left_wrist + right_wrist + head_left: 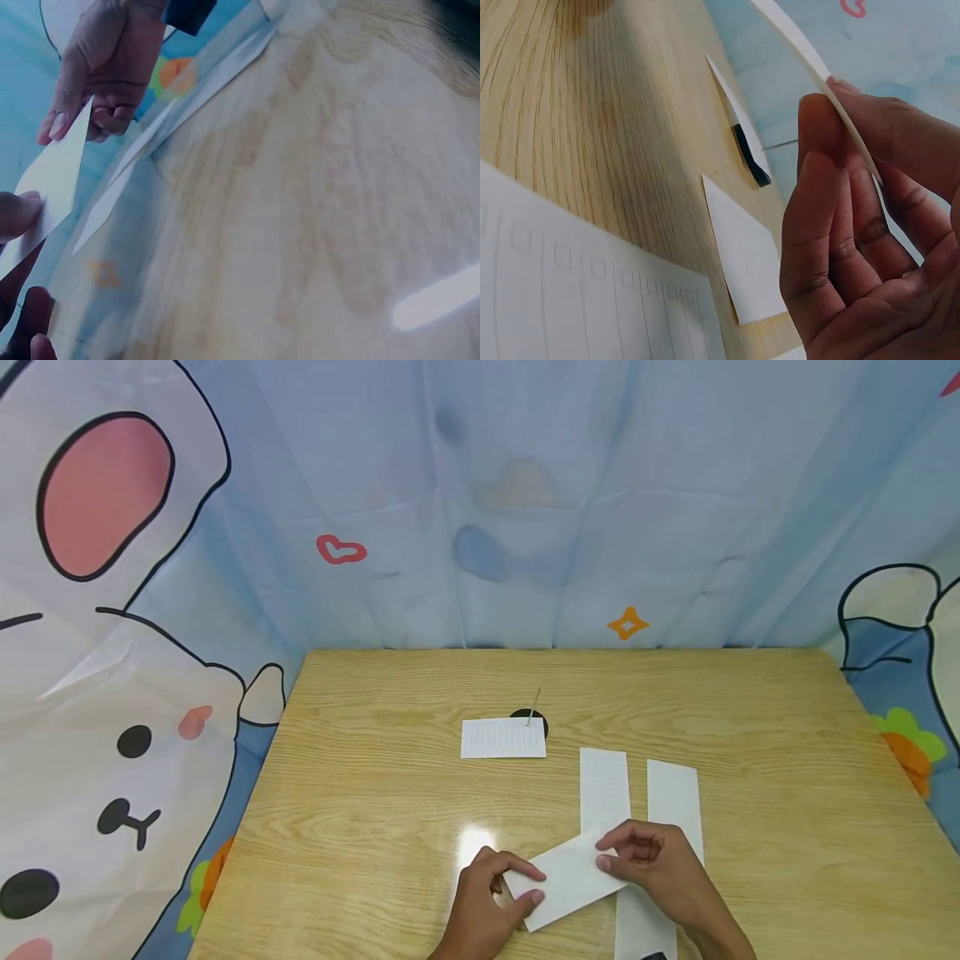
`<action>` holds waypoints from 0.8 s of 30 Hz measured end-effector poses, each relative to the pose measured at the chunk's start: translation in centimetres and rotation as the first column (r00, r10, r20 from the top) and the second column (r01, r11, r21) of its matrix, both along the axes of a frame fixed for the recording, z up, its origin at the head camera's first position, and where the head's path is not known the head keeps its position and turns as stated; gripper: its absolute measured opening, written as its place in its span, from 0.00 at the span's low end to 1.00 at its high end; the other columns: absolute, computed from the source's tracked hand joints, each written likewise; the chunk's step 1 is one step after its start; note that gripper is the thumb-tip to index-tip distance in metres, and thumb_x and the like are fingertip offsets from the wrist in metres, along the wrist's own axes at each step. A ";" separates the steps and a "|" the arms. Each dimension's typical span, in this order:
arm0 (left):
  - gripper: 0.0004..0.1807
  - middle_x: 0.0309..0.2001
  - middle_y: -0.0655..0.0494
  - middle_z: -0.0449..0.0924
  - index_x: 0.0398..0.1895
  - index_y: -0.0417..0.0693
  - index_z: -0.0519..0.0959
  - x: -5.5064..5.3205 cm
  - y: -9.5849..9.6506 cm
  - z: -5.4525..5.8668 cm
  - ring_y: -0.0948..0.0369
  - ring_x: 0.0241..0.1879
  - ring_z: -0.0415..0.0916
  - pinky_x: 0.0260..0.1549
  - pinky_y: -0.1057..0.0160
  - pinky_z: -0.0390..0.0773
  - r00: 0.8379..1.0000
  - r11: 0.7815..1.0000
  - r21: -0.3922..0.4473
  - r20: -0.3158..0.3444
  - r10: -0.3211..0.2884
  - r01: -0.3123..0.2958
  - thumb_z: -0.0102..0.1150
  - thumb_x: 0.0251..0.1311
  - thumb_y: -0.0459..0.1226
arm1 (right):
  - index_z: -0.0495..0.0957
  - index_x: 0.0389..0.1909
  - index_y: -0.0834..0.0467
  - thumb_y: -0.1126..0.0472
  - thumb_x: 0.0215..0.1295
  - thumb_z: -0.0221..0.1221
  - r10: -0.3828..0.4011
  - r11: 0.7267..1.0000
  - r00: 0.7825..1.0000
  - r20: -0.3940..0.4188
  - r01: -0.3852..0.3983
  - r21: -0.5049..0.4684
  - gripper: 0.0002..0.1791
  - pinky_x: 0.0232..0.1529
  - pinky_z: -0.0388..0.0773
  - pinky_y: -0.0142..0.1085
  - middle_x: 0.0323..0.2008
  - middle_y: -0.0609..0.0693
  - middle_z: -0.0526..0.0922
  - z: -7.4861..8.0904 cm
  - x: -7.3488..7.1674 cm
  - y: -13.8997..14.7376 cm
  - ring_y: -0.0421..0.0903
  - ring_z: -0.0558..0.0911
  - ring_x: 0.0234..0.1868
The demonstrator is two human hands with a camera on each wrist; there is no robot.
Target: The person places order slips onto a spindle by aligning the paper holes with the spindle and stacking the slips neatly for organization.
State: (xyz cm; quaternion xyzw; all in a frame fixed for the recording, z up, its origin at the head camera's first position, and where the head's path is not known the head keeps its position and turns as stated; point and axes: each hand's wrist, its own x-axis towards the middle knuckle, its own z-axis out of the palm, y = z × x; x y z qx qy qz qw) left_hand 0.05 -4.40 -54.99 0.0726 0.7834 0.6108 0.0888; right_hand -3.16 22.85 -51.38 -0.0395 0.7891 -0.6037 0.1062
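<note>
A blank white paper slip [567, 878] is held up between both hands, its left end lower in the head view. My left hand [482, 906] pinches the left end between thumb and fingers. At the other end my right hand [667, 870] pinches the slip near its upper right corner. In the right wrist view the held slip [799, 41] appears edge-on and slightly bent between thumb and fingers. The left wrist view shows its flat side [56, 184], with both thumbs against it.
Behind the hands, a ruled slip [501, 739] is stuck on a thin upright spike [534, 706] with a round black base. More slips [603, 781] [675, 793] [645, 927] lie beside and beneath the right hand. A printed cloth hangs behind the wooden table [360, 827].
</note>
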 end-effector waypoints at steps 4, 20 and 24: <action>0.10 0.31 0.56 0.75 0.41 0.64 0.89 -0.3 -0.1 0.4 0.53 0.29 0.65 0.30 0.69 0.67 0.998 0.999 0.029 -0.031 0.046 -0.045 0.79 0.58 0.41 | 0.87 0.40 0.64 0.66 0.59 0.76 -0.044 0.999 0.999 0.030 0.044 -0.016 0.11 0.26 0.78 0.33 0.21 0.43 0.83 0.1 -0.1 -0.4 0.36 0.80 0.21; 0.06 0.33 0.57 0.83 0.40 0.58 0.89 -1.7 -0.8 1.0 0.69 0.32 0.70 0.34 0.69 0.75 0.980 0.978 0.104 -0.063 0.190 -0.182 0.76 0.62 0.40 | 0.84 0.41 0.67 0.64 0.59 0.77 -0.056 0.996 0.995 0.086 0.061 -0.058 0.15 0.25 0.73 0.32 0.18 0.44 0.79 0.7 -0.1 -1.5 0.36 0.75 0.20; 0.05 0.32 0.58 0.83 0.39 0.58 0.89 -2.3 -1.0 1.3 0.69 0.31 0.71 0.33 0.69 0.74 0.974 0.976 0.094 -0.092 0.206 -0.197 0.76 0.62 0.40 | 0.84 0.42 0.66 0.61 0.63 0.75 -0.049 0.998 0.995 0.082 0.052 -0.031 0.14 0.31 0.77 0.32 0.23 0.49 0.86 1.0 -0.4 -1.6 0.38 0.81 0.23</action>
